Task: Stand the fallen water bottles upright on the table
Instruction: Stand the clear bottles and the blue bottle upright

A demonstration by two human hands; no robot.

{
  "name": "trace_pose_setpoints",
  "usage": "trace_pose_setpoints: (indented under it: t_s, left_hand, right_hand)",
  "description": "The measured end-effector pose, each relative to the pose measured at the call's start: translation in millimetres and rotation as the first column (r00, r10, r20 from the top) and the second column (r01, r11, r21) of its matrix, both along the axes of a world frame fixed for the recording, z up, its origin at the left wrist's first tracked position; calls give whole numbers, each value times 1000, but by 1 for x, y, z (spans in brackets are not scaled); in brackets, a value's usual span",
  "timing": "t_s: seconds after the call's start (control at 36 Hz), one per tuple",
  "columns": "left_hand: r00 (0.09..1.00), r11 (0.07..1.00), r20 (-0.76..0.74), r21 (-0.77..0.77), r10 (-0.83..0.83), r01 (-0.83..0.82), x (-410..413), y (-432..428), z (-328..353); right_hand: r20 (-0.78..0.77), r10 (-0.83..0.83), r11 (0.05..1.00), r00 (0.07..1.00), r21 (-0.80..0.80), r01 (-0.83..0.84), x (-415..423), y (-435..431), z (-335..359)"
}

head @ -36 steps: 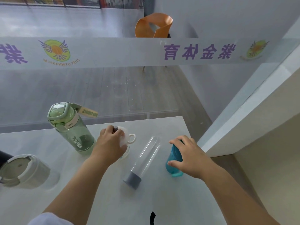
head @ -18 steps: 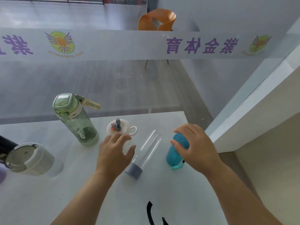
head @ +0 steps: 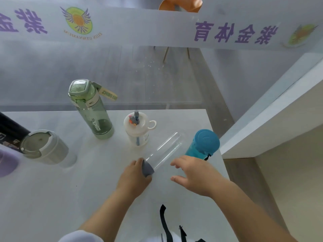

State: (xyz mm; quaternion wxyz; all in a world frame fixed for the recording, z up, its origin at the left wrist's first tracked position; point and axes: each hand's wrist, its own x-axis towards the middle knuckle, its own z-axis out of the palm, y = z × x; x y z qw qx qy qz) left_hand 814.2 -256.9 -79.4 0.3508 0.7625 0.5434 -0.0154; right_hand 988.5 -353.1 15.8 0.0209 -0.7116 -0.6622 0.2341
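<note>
A clear bottle with a grey cap lies on its side on the white table. My left hand grips its grey cap end. My right hand hovers open just right of the clear bottle, holding nothing. A teal bottle stands upright behind my right hand. A small white-lidded bottle and a tall green bottle stand upright further back. A grey-lidded cup stands at the left.
A black object and a purple thing sit at the table's left edge. A glass partition with a printed banner runs behind the table. A white ledge lies to the right. A black strap hangs near me.
My left hand left the white-lidded bottle, now upright, and took hold of the clear bottle's cap. My right hand let go of the teal bottle, which stands, and moved toward me.
</note>
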Motion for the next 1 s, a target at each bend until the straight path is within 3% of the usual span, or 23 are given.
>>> trace_pose_setpoints:
  t_s: [0.08, 0.14, 0.28, 0.39, 0.72, 1.0]
  left_hand:
    - [997, 999, 77, 21, 23, -25, -14, -2, 5]
    - [977, 996, 204, 62, 55, -69, -24, -2, 12]
    - [878, 968, 478, 210, 20, -136, -47, 2, 30]
    - [810, 940, 586, 288, -23, -181, -51, 7, 53]
    - [833, 919, 524, 391, -177, -51, -32, 15, 87]
    - [816, 944, 569, 313, -99, -105, -34, 15, 84]
  right_hand:
    - [15, -14, 996, 1000, -93, 15, -3, 2, -5]
    - [16, -29, 989, 999, -142, 31, -4, 3, -9]
    - [4, -53, 980, 999, -193, 53, -10, 5, -17]
    - [-1, -57, 977, 998, -206, 56, -13, 8, -19]
    - [-16, -86, 972, 996, -221, 80, -12, 11, -19]
    - [-12, -88, 969, 996, -235, 83, -6, 9, -21]
